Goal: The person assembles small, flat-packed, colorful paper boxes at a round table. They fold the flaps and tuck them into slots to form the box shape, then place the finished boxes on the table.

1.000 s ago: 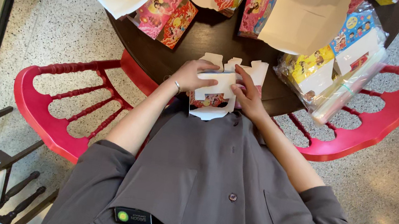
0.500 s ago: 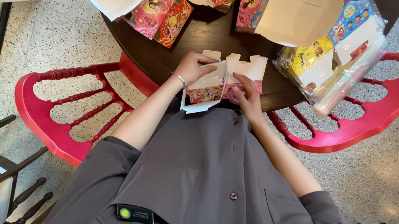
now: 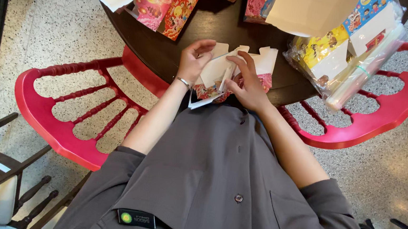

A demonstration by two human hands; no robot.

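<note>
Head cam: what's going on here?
A person in a grey shirt is working a small printed cardboard box with both hands at the edge of a dark round table. The left hand grips its left side; the right hand presses the white flaps. More flat boxes and a bagged bundle lie behind.

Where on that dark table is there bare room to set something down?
A bare patch of dark table lies between the pink printed cartons and the hands. Right of it is crowded: the bagged stack of flat cartons and white sheets.
</note>
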